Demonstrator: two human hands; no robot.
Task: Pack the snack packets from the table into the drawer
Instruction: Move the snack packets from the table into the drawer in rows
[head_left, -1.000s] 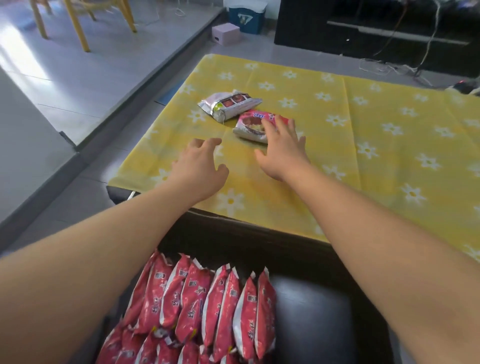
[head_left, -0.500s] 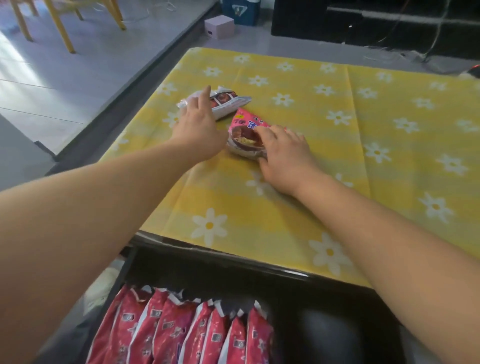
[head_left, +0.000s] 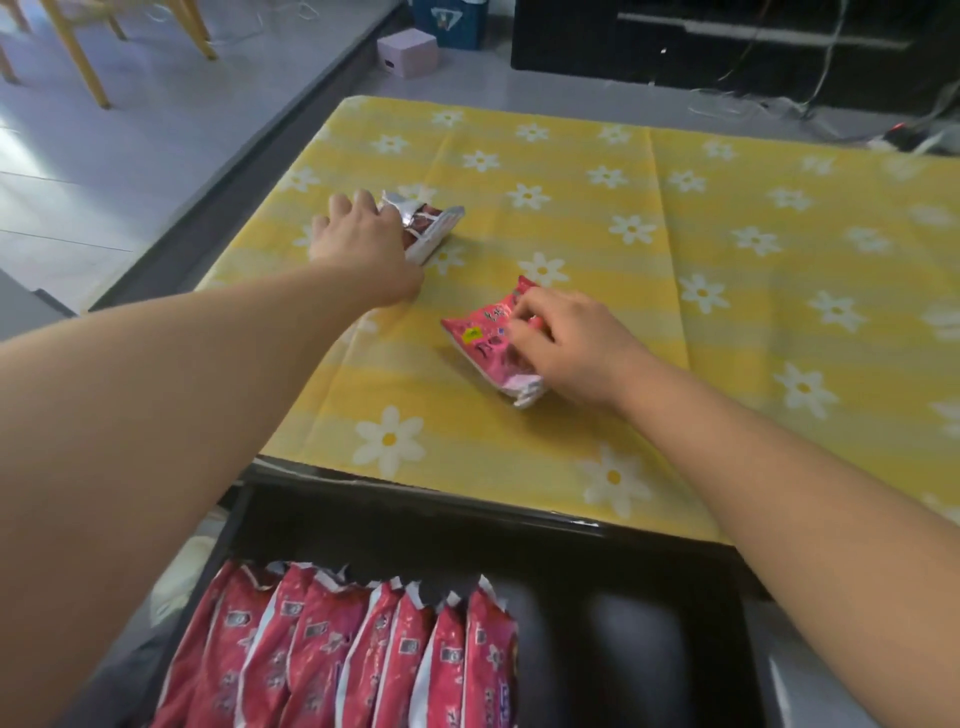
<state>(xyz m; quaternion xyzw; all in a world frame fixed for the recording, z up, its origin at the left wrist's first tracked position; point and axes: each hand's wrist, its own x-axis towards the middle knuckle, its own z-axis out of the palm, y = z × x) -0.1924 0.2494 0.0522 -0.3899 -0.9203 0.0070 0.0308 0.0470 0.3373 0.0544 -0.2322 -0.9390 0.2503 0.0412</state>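
Two snack packets are left on the table with the yellow daisy cloth (head_left: 649, 291). My right hand (head_left: 569, 345) is closed on a pink packet (head_left: 485, 340) and holds it tilted just above the cloth, near the table's middle. Further left, my left hand (head_left: 361, 247) lies over a silver-and-red packet (head_left: 428, 228), with the fingers curled around its near end. Below the table's front edge the black drawer (head_left: 623, 639) stands pulled out. A row of several pink packets (head_left: 353, 654) stands upright in its left half.
The drawer's right half shows bare black bottom. Beyond the table are a pink box (head_left: 408, 52), a blue box (head_left: 457, 23), a black TV cabinet (head_left: 727, 41) with loose cables, and wooden chair legs (head_left: 78, 57) at the far left.
My right hand has drawn the pink packet back towards me and lifted it. My left hand has reached further out and closed over the silver-and-red packet.
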